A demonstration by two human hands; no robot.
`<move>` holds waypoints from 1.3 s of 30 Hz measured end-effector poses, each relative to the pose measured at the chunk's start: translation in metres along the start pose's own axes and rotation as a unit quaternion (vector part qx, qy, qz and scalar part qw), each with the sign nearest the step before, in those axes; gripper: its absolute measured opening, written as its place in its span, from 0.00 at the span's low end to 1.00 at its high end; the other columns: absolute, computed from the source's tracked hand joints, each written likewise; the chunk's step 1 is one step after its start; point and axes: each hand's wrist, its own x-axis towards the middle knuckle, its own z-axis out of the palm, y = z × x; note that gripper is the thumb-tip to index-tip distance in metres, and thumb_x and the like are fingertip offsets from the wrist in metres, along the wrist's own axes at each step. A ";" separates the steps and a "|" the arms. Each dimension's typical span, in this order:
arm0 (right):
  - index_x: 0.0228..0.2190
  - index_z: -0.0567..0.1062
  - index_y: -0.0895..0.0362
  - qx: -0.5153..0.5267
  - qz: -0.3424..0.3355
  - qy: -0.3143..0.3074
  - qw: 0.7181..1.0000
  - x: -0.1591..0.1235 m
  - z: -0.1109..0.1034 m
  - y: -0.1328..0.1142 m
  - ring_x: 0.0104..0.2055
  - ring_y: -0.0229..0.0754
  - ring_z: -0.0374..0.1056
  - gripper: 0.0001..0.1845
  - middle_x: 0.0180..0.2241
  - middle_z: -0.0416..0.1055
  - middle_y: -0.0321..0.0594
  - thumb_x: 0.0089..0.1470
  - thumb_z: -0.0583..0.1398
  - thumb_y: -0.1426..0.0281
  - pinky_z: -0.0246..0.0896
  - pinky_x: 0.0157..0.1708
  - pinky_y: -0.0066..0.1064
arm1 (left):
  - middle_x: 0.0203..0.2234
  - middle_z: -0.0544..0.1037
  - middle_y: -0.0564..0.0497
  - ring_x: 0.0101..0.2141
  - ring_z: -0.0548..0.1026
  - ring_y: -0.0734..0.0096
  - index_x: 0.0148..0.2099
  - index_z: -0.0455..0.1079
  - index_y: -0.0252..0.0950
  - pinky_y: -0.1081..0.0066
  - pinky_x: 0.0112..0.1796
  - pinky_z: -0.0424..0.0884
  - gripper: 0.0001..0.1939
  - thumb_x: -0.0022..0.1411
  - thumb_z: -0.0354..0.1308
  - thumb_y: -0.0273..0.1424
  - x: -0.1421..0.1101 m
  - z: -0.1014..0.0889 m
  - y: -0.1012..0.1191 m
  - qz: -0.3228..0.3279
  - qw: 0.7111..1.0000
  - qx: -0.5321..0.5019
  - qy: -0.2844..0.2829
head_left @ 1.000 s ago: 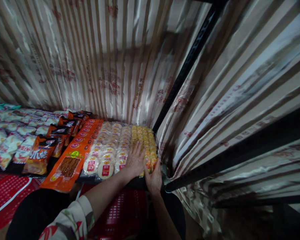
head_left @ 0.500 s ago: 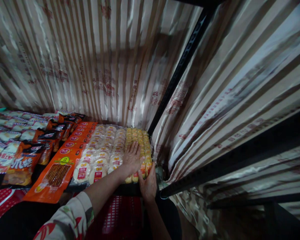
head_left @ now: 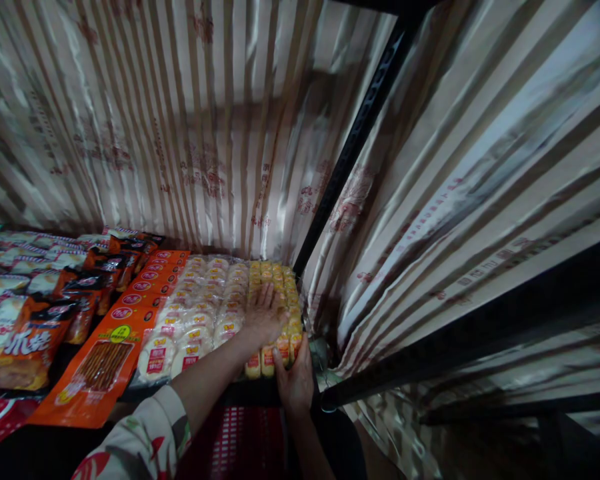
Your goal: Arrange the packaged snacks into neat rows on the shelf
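Rows of yellow wrapped snacks (head_left: 253, 273) stand on the shelf by the corner post, with red labels on the front ones. My left hand (head_left: 264, 317) lies palm down across the top of these rows, fingers stretched out. At their front right corner is my right hand (head_left: 295, 379); its thumb rests at the front packets and its fingers run along the right side, apart from the thumb. Round white wrapped biscuits (head_left: 199, 333) with red labels fill the rows just left of the yellow ones, partly behind my left forearm.
Orange snack bags of brown sticks (head_left: 103, 363) lie overlapped further left. Beyond them are black-and-orange bags (head_left: 30, 347) and white snack bags (head_left: 3, 283). A black metal post (head_left: 347, 157) rises at the corner, before a pleated printed sheet (head_left: 220, 120). A red basket (head_left: 230, 440) sits below.
The view has shifted slightly, so the goods appear a little lower and further left. Both hands stay on the yellow snacks; my left hand's fingers have lifted or tilted slightly.
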 end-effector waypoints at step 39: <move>0.60 0.54 0.67 -0.011 -0.034 0.037 0.999 -0.005 0.009 0.013 0.60 0.55 0.55 0.44 0.59 0.57 0.60 0.55 0.51 0.47 0.55 0.56 0.46 | 0.63 0.56 0.51 0.64 0.43 0.57 0.66 0.51 0.41 0.49 0.61 0.44 0.28 0.67 0.37 0.44 0.046 0.024 -0.003 0.055 0.998 0.005 0.040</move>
